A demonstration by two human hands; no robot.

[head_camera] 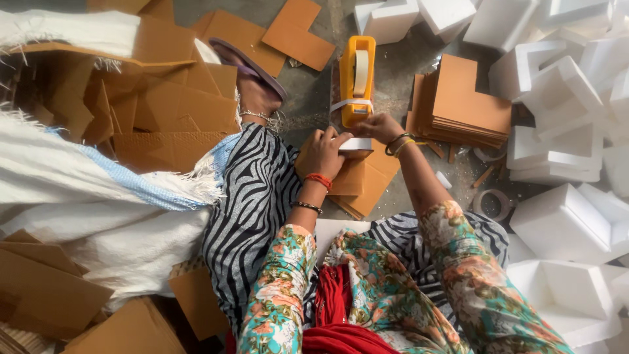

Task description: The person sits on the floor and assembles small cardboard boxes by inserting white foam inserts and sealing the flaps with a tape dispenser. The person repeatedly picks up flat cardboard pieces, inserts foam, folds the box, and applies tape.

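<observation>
A small white foam corner piece [354, 143], partly wrapped in brown cardboard [357, 180], is held on the floor just in front of a yellow tape dispenser [357, 78]. The left hand [323, 152] is curled over the left end of the piece, fingers bent and pressed onto its top. The right hand [380, 126] is pinched narrow at the dispenser's mouth, where a strip of pale tape [350, 103] is stretched across; whether the tape end is actually gripped cannot be told. The foam is judged to be very light, stiff but crumbly, so it is best taken by its flat faces rather than its thin edges. The cardboard is judged stiff and light, easily creased at the corners. A stack of L-shaped cardboard pieces [468, 101] is seen to the right of the dispenser, and white foam corner blocks [563, 223] are heaped further right. A woven white sack [98, 196] is spread on the left.
</observation>
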